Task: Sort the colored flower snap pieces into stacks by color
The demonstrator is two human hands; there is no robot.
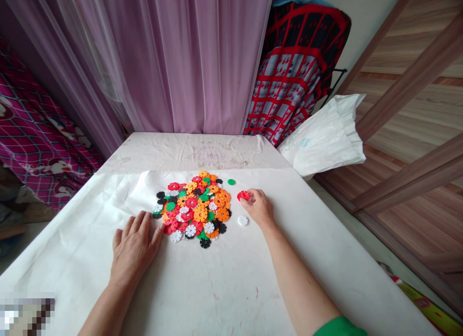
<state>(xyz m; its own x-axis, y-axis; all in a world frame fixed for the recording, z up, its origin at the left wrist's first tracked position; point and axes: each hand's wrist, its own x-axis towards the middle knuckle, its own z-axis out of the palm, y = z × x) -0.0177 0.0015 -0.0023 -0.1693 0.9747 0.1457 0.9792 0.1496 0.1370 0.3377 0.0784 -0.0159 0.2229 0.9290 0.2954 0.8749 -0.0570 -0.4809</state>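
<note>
A pile of flat snowflake-shaped plastic discs (193, 208) in red, orange, green, white and black lies on a white cloth covering the table (217, 287). My left hand (133, 246) rests flat on the cloth, fingers spread, just left of the pile's near edge. My right hand (258, 206) sits to the right of the pile with its fingers pinched on a red disc (243, 196). A single white disc (242, 220) lies beside that hand's wrist side. One green disc (231, 182) lies apart at the pile's far right.
Purple curtains (181, 61) hang behind the table. A red-and-white patterned cloth (300, 70) drapes over a rack at the back right, with a white plastic bag (325, 138) below it. Pink patterned bedding (32, 138) lies at left. A wooden wall panel fills the right side.
</note>
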